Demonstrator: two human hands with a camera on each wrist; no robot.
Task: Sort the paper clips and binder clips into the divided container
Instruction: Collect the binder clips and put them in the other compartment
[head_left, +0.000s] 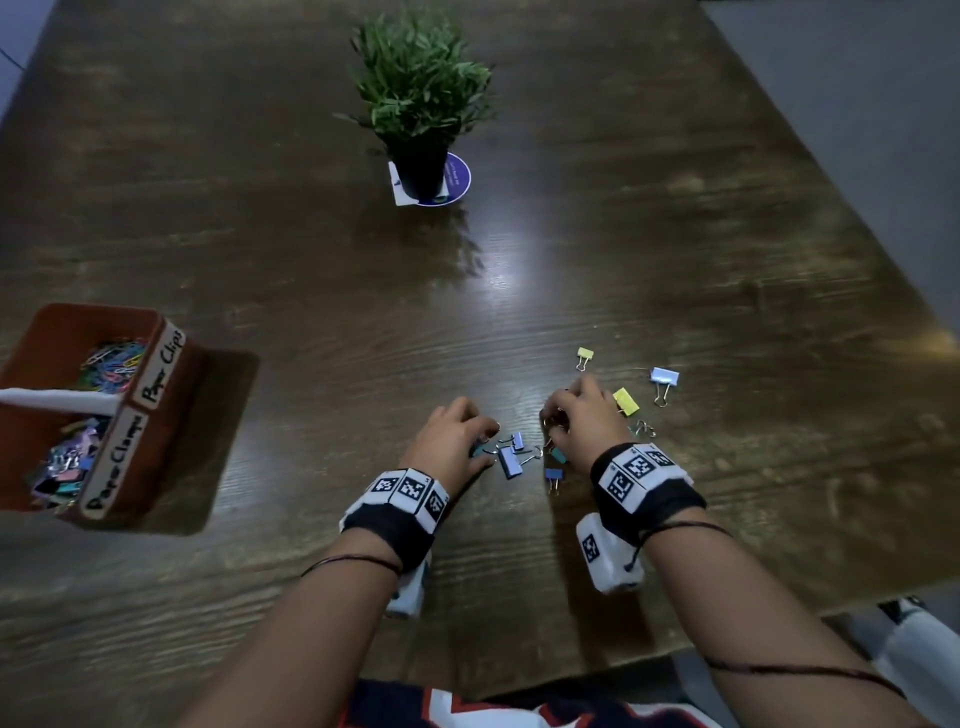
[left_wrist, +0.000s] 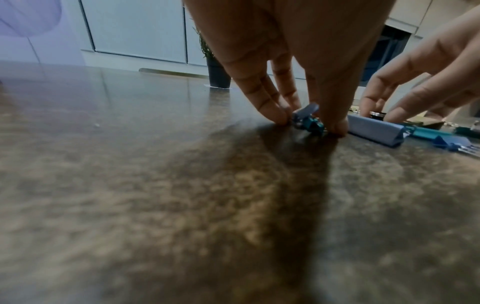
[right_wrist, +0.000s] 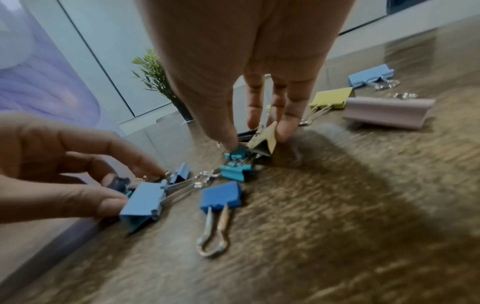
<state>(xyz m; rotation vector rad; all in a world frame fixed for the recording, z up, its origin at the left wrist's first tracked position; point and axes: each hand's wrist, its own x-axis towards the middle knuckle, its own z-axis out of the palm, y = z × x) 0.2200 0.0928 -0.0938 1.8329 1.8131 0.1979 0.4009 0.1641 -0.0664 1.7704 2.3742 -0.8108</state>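
At far left on the bench (head_left: 311, 291), the divided container (head_left: 156, 415) sits well apart from your grips. Your left hand (head_left: 449, 441) pinches a teal binder clip (left_wrist: 310, 125); just right of it lies a light-blue binder clip (head_left: 510, 462). Your right hand (head_left: 582, 415) grasps a tan binder clip (right_wrist: 263, 142), a yellow binder clip (head_left: 626, 401) just beyond.

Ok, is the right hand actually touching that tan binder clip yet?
Touching. In the right wrist view the right hand has fingertips against the tan binder clip, with the thumb on its other side, no gap showing.
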